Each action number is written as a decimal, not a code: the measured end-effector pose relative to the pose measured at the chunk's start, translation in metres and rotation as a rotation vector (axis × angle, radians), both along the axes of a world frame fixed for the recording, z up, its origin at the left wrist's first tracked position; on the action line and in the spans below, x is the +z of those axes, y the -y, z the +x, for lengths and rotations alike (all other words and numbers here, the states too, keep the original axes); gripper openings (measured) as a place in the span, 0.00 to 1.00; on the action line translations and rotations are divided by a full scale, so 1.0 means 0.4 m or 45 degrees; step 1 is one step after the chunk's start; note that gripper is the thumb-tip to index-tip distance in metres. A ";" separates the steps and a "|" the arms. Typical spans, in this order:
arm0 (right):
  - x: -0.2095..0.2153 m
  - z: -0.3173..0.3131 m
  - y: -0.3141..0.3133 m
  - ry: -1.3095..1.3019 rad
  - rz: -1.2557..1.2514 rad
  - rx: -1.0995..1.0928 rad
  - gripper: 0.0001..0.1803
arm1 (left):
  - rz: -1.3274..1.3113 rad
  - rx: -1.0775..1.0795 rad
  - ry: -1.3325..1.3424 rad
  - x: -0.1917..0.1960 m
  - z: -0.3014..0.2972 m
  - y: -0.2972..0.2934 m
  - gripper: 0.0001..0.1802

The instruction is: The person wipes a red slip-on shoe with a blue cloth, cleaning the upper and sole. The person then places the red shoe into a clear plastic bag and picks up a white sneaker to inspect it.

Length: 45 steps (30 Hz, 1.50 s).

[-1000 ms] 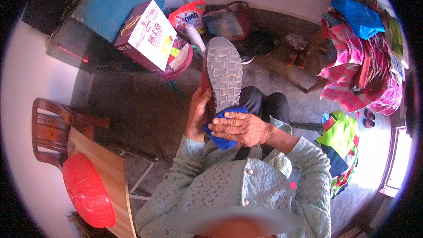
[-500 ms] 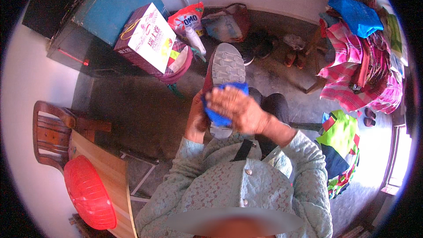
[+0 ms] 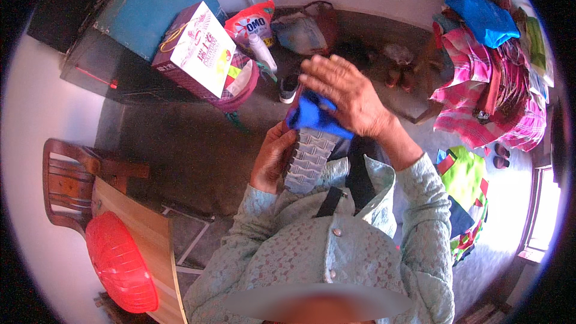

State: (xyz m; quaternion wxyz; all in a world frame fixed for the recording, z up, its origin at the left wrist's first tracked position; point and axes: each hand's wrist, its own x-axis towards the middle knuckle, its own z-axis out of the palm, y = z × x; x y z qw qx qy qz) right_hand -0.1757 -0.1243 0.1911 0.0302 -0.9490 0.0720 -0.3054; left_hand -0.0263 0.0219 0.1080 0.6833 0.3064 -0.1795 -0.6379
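A shoe (image 3: 308,161) is held up in front of my chest, its grey patterned sole facing up toward me. My left hand (image 3: 271,159) grips it along the left side, with the fingers partly hidden behind it. Over the far part of the sole lies a blue cloth (image 3: 317,115). My right hand (image 3: 349,95) presses this cloth down from above, its fingers together and reaching past the far end. The hand and cloth hide the shoe's far end; the near half of the sole shows bare.
A dark shoe with a white edge (image 3: 288,89) stands on the floor beyond. A white and purple box (image 3: 201,54), a detergent bag (image 3: 255,24) and a white bottle (image 3: 262,52) are at the far left. A red plastic basin (image 3: 120,264) rests on a wooden board; clothes (image 3: 480,96) are piled at right.
My right hand has slid the blue cloth from the sole's middle to its far end, away from me. The near sole is now uncovered, and a dark shoe on the floor has come into view.
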 end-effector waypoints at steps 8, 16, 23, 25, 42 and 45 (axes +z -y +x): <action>-0.134 -0.018 -0.165 -0.226 -0.127 0.249 0.32 | 0.045 -0.059 -0.056 -0.082 0.061 -0.007 0.16; -0.068 -0.028 -0.068 -0.099 0.045 -0.077 0.36 | -0.015 -0.018 0.038 -0.029 0.001 -0.004 0.23; -0.085 -0.014 0.019 0.052 0.325 -0.355 0.33 | 0.074 -0.020 0.068 -0.007 -0.011 0.009 0.23; -0.101 -0.015 0.002 0.038 0.213 -0.311 0.36 | 0.074 0.002 0.074 -0.015 -0.008 0.012 0.22; -0.276 -0.015 -0.233 -0.041 1.249 0.500 0.21 | 0.116 0.331 0.056 -0.109 0.091 0.062 0.24; -0.242 -0.086 -0.184 -0.391 1.910 0.014 0.17 | 0.204 0.564 0.304 -0.115 0.143 0.057 0.20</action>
